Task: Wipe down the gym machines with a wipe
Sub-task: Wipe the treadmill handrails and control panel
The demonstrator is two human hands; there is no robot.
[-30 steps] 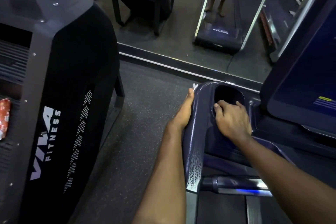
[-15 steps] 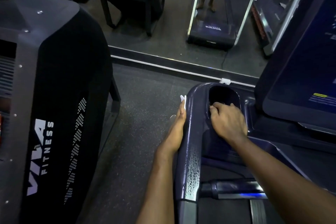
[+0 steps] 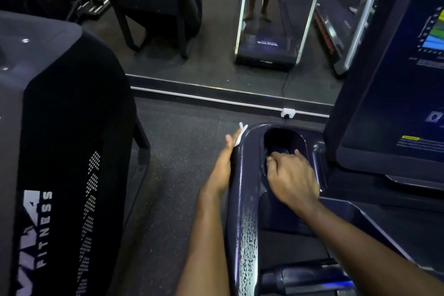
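Head cam, the only view I'm getting. I'm looking down at the treadmill (image 3: 360, 223), at the left end of its console.

Left hand (image 3: 222, 168) is lying flat along the outer face of the side rail (image 3: 245, 199), fingers straight and together, pointing away from me. It is pressing, not pinching. The wipe (image 3: 241, 133) is sitting between that palm and the rail. I'm only seeing a small white crumpled end sticking out past the fingertips, right at the rail's far curved corner; the rest is hidden under the hand.

Right hand (image 3: 292, 176) is resting on the console top, fingers curled over the near rim of the cup holder (image 3: 286, 143), tips dipping into the recess. It is carrying no wipe that I can see. The rail is running between the two hands.

Wet streaks (image 3: 247, 247) are showing on the rail's top face nearer to me, beside the left forearm.

The console screen (image 3: 396, 91) is standing just right of the cup holder. A black machine (image 3: 67, 139) lettered "FITNESS" is filling the left side, across a strip of dark floor (image 3: 173, 151). A mirror (image 3: 216, 67) along the floor line is reflecting the treadmill deck and a person's legs.
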